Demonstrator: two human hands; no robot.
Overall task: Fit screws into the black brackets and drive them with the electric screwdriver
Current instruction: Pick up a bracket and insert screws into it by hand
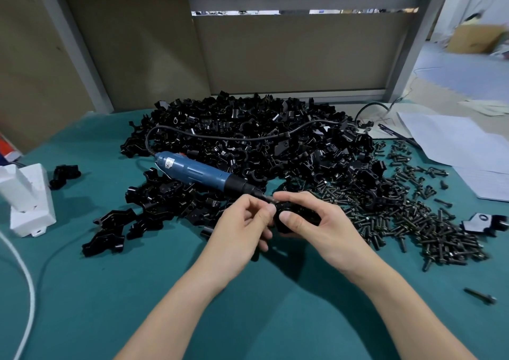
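My right hand (316,222) grips a black bracket (298,213) just above the green mat. My left hand (242,227) pinches something small, likely a screw, against the bracket's left side; the screw itself is mostly hidden by the fingertips. The blue electric screwdriver (198,171) lies on the mat behind my hands, its bit pointing right toward the bracket, and neither hand holds it. A large heap of black brackets (248,136) fills the middle back. A spread of dark screws (413,219) lies to the right.
A smaller group of black brackets (132,213) lies left of my hands. A white block (30,200) stands at the far left. Papers (462,145) lie at the right back. One loose screw (480,296) sits near the right front. The screwdriver's cord (220,136) runs across the heap.
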